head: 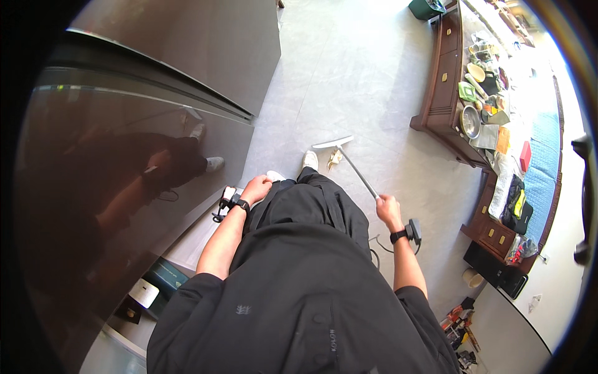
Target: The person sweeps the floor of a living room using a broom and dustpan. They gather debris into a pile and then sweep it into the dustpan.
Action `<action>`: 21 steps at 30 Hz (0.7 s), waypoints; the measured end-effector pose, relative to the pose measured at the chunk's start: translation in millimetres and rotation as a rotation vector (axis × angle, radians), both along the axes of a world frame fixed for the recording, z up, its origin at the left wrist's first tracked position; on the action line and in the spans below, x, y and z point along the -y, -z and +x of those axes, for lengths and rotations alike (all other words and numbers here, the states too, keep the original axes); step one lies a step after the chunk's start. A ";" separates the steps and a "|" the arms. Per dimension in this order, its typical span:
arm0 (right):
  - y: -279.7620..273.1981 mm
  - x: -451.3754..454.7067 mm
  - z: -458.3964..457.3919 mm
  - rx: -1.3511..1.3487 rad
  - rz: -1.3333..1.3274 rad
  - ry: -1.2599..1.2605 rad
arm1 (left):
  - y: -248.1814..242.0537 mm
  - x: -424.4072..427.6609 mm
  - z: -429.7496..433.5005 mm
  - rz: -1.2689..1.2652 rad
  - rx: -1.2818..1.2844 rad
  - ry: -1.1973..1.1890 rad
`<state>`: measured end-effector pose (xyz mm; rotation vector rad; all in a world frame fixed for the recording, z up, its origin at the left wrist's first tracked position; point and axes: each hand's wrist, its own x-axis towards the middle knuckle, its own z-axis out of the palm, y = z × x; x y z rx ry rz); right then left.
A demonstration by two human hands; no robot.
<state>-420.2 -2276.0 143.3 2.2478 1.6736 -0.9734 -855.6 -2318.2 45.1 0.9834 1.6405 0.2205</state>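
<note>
My right hand (388,210) grips the grey stick handle of a floor sweeper (359,172), a broom or squeegee with a flat pale head (332,142). That head lies on the grey floor in front of my white shoe (310,160). Just behind it, to the right of the shoe, is a small crumpled beige-and-brown piece of litter (335,158); whether they touch is unclear. Beside my left thigh hangs my left hand (257,189), its fingers curled and partly hidden. Nothing can be seen in it.
At left stands a tall glossy brown cabinet or appliance (196,154), close to my left arm. A dark wooden table with drawers (437,79) bears dishes and a metal bowl (470,122). Beyond it lies a blue quilted cover (542,154). A green bin (426,8) is at the top.
</note>
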 end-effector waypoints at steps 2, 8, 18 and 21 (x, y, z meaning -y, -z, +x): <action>-0.3 -23.0 -15.2 -0.012 0.033 -0.025 | -2.0 15.1 -8.4 -0.020 -0.008 -0.056; 27.1 -103.0 -82.6 -0.234 -0.001 0.078 | -8.3 73.0 -27.5 -0.121 0.041 -0.234; 67.2 -61.4 -31.9 0.176 -0.201 -0.364 | 2.9 119.3 -16.5 -0.231 0.149 -0.357; 29.4 -23.8 -12.2 0.199 -0.268 -0.335 | -0.7 107.5 -10.2 -0.284 0.171 -0.412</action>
